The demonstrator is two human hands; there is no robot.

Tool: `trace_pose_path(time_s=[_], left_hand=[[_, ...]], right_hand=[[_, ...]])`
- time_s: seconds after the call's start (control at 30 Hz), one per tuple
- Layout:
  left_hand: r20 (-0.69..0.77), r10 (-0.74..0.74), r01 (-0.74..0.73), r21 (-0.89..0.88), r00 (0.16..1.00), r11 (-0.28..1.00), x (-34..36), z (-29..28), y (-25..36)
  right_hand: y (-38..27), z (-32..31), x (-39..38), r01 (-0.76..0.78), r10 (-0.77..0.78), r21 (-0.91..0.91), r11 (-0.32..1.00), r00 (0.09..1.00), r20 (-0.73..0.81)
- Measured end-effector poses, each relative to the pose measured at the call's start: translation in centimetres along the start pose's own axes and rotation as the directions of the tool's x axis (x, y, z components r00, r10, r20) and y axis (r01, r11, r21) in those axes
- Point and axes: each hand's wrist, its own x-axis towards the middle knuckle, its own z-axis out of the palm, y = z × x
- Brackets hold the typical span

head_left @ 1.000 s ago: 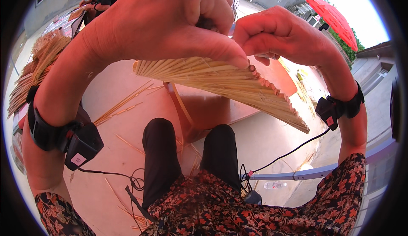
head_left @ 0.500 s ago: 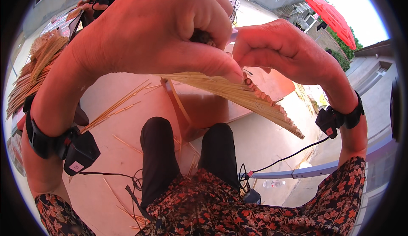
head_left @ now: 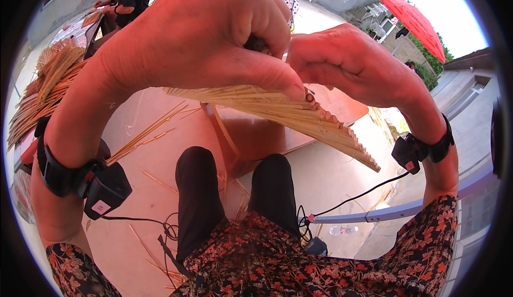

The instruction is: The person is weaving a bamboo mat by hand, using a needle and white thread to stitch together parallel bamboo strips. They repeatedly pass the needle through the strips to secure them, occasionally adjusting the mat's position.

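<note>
A flat panel of pale plant stalks [head_left: 278, 110], laid side by side with cut ends stepped along its right edge, hangs tilted in front of me. My left hand [head_left: 214, 45] is closed on its top edge, the thumb pressing near the cut ends. Close against the left hand's fingers is my right hand [head_left: 347, 64], its fingers curled in. Whatever it pinches is hidden behind the knuckles. Inside the left fist a dark gap shows something I cannot make out.
Below the panel stands a brown glossy low table [head_left: 251, 136]. Loose stalks [head_left: 144, 142] lie on the floor, and a big stalk pile [head_left: 48, 88] is at left. Cables [head_left: 171, 230] run from both wrist straps. People work beyond; a red umbrella [head_left: 414, 27] stands far right.
The panel has shifted slightly left and up, showing more of its left end. My right hand has moved a little left, closer to the left hand. Both grips look the same.
</note>
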Motion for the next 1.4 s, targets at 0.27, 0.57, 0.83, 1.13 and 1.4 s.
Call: trace_pose_path(time_s=[0.27,0.57,0.83,1.13,1.4], left_hand=[[-0.018,0.003,-0.003,0.022,1.000,1.000,-0.4,0.5,0.5],[0.155,0.020,-0.025,0.032,0.988,0.999,0.8,-0.5,1.0],[0.092,0.058,-0.059,0.006,0.994,0.998,1.0,0.3,0.3],[0.067,0.068,-0.067,-0.010,0.995,0.998,1.2,0.4,0.2],[0.042,0.071,-0.070,-0.014,0.997,0.997,1.4,0.6,-0.2]], right_hand=[[-0.7,0.1,-0.6,-0.171,0.163,0.172,0.970,0.985,0.057],[-1.7,-0.4,-1.9,0.003,-0.003,-0.051,0.999,1.000,-0.006],[-0.8,0.4,-2.7,-0.047,0.061,0.186,0.981,0.996,-0.070],[-0.6,0.9,-2.8,-0.046,0.060,0.164,0.985,0.995,-0.079],[-1.0,0.8,-2.5,-0.084,0.090,0.090,0.992,0.994,-0.063]])
